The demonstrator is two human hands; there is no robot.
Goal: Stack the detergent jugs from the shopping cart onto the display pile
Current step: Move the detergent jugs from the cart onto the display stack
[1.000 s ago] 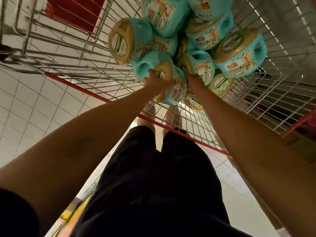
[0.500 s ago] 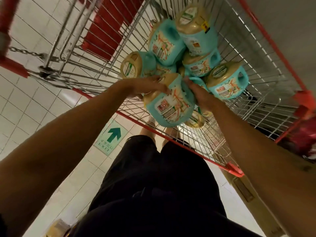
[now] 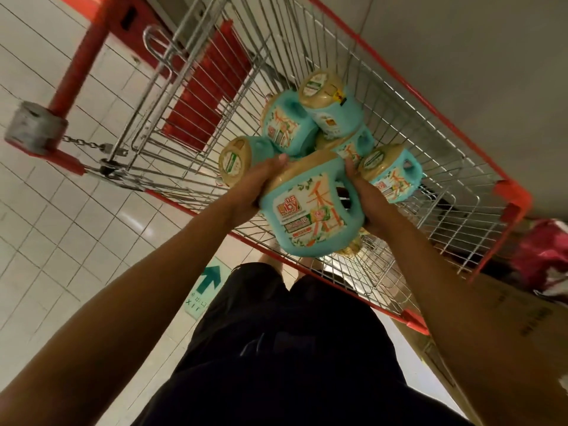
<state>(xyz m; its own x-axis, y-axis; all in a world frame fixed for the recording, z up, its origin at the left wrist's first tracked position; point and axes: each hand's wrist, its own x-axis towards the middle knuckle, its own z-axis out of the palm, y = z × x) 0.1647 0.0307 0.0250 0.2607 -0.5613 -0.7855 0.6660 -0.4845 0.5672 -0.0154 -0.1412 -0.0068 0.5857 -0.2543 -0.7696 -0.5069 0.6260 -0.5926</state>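
You are standing on a floor of pale square tiles (image 3: 46,229), glossy and catching dim overhead light. A green exit arrow sticker (image 3: 209,284) is lying on the tiles by your feet. A plain grey wall (image 3: 476,72) is filling the upper right. A brown cardboard box (image 3: 528,321) is sitting at the right edge, a red bag (image 3: 544,256) resting above it.

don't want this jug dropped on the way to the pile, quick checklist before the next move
1. Left hand on the held jug: ok, it clasps the side.
2. Right hand on the jug: ok, by the handle side.
3. Jug above the cart rim: cannot tell.
4. Cap closed: cannot tell.
5. Other jugs settled in the cart: ok, none look mid-tumble.
6. Display pile in sight: not ok, it is out of view.
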